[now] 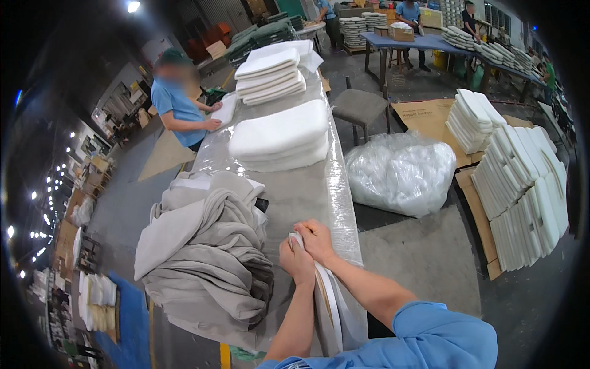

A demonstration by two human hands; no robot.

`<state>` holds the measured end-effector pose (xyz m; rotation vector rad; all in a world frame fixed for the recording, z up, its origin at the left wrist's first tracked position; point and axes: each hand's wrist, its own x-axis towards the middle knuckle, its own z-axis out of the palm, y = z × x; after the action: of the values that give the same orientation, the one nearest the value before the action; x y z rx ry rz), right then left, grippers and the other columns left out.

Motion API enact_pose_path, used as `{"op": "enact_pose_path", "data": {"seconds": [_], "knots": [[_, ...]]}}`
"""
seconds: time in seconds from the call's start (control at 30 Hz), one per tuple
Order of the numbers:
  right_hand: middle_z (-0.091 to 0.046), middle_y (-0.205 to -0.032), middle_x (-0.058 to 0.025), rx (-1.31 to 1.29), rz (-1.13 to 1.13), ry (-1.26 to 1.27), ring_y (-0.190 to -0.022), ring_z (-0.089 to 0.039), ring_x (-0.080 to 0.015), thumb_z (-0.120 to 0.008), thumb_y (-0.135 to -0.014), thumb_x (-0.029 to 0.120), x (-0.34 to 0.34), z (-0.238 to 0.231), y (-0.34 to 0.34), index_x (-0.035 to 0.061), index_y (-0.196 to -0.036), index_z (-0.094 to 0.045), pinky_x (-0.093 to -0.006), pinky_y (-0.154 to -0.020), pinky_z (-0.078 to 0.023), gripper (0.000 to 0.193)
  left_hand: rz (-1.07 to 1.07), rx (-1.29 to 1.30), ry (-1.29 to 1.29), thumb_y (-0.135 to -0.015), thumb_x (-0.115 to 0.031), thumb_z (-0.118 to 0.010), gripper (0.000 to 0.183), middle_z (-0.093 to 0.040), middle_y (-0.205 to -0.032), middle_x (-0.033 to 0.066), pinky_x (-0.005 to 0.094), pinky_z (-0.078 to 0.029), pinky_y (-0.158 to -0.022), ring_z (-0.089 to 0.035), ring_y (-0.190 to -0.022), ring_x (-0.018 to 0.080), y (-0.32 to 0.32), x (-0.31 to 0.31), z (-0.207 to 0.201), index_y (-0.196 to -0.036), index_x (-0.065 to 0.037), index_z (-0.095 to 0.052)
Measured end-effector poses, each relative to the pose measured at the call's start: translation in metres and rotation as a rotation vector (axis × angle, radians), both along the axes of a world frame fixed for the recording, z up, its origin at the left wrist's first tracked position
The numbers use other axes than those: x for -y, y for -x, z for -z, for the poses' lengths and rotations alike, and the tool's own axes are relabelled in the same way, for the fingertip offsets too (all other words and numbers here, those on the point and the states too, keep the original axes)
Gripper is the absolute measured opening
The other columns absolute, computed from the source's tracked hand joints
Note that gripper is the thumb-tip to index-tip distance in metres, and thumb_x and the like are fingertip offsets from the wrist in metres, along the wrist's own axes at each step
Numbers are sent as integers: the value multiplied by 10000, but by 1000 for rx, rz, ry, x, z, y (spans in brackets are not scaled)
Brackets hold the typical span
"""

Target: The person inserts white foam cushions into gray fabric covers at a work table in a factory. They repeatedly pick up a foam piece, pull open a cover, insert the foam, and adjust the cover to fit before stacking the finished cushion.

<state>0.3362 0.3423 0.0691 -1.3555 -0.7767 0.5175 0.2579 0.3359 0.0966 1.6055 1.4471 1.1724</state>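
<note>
At the near end of the table, my left hand (296, 261) and my right hand (314, 241) are close together, both closed on the far end of a cushion cover (351, 320). The cover is light grey fabric with a white pad edge (330, 295) showing along it, and runs back between my forearms towards my body. My fingers hide the gripped end. Left of my hands lies a large heap of grey fabric covers (209, 258), loosely folded over one another. Beyond my hands, a stack of white cushion pads (279, 135) sits on the table.
Plastic film covers the long table (295, 190). Another white pad stack (270, 74) stands farther back, with a co-worker (178, 104) at the left side. On the right are a clear bag of white filling (402, 172), a chair (361, 107) and floor stacks of pads (522, 184).
</note>
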Motion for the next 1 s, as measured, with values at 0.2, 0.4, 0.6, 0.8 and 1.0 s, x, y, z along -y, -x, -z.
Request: {"op": "enact_pose_path", "data": {"seconds": [0.2, 0.4, 0.6, 0.8, 1.0], "knots": [[-723, -932, -109, -43, -27, -71, -868, -676, -225, -656, -991, 110, 1, 0, 1, 6, -928, -731, -346, -805, -529, 143, 46, 166, -5, -1061, -96, -523, 209, -678, -1035, 155, 376, -494, -887, -645, -950, 282, 0, -4, 8, -1047, 43, -679], [-711, -1002, -113, -140, -36, -110, -956, -677, -197, -634, -1005, 60, -8, 2, -9, -14, -912, -705, -335, -879, -535, 138, 85, 192, -39, -1054, -86, -533, 184, -678, -1040, 141, 371, -492, -898, -643, -967, 271, -8, -16, 8, -1055, 24, -680], [-706, -973, -123, -106, -16, -191, -935, -678, -237, -649, -978, 29, -10, 1, -7, -16, -867, -677, -367, -914, -547, 123, 92, 223, -29, -1046, -83, -538, 166, -675, -1043, 137, 373, -495, -886, -641, -964, 270, -3, -19, 15, -1061, 20, -666], [-699, -946, -109, 26, -32, -239, -918, -661, -242, -673, -954, 4, 0, 0, -8, -2, -868, -682, -436, -1013, -546, 87, 145, 237, -90, -1053, -81, -536, 158, -667, -1090, 155, 388, -505, -964, -651, -1016, 282, 4, -11, 14, -1099, 27, -642], [-719, -948, -99, 101, -51, -246, -952, -663, -247, -679, -948, 6, 5, -5, -9, 21, -880, -705, -438, -1001, -552, 74, 189, 291, -104, -1070, -100, -534, 168, -660, -1099, 154, 379, -504, -979, -656, -1047, 265, 10, -11, 17, -1119, 20, -641]]}}
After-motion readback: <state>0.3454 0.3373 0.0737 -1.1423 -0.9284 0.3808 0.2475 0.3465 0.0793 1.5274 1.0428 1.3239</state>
